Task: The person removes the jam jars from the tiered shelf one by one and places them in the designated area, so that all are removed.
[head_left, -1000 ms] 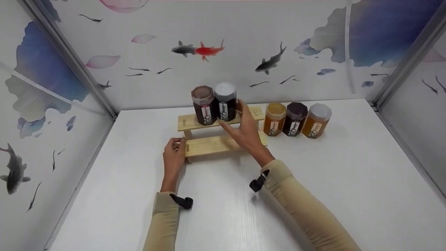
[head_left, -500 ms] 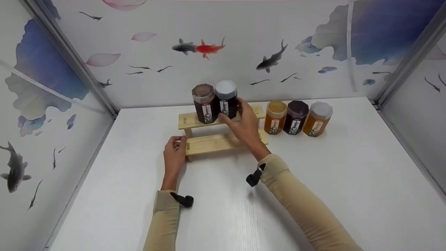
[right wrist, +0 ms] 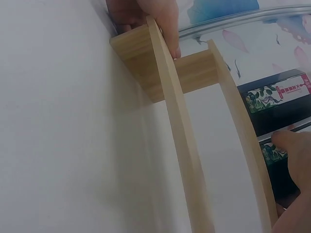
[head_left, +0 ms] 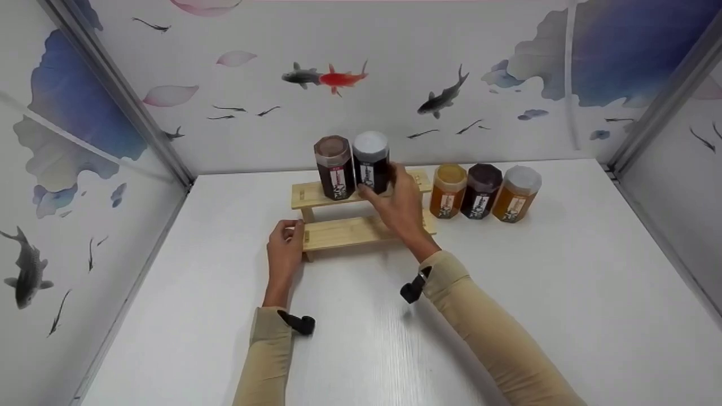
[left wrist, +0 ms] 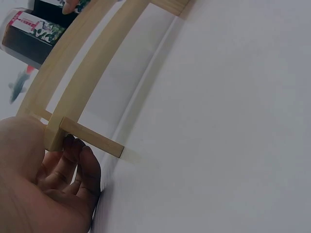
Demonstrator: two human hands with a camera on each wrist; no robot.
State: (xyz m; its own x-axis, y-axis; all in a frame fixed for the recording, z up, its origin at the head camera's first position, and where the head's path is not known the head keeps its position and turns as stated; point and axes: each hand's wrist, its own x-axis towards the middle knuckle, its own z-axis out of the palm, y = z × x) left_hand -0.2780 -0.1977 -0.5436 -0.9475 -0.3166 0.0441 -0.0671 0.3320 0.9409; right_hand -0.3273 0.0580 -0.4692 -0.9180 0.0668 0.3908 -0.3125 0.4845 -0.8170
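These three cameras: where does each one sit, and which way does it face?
Head: worn high, looks down at the wooden rack, jars, both hands and sleeves.
Left wrist: low on the table, faces the rack's end; left hand shows.
Right wrist: low, faces along the rack; right fingers on the white-lidded jar.
All share the rack.

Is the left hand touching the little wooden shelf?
Touching. In the left wrist view the left hand has fingers against the end of the wooden shelf.

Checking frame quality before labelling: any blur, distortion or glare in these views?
Head view: sharp, evenly lit, soft shadows under the wooden rack. Left wrist view: rack slats bow from lens distortion, left hand close and soft. Right wrist view: same bowing, jar label readable; no glare.
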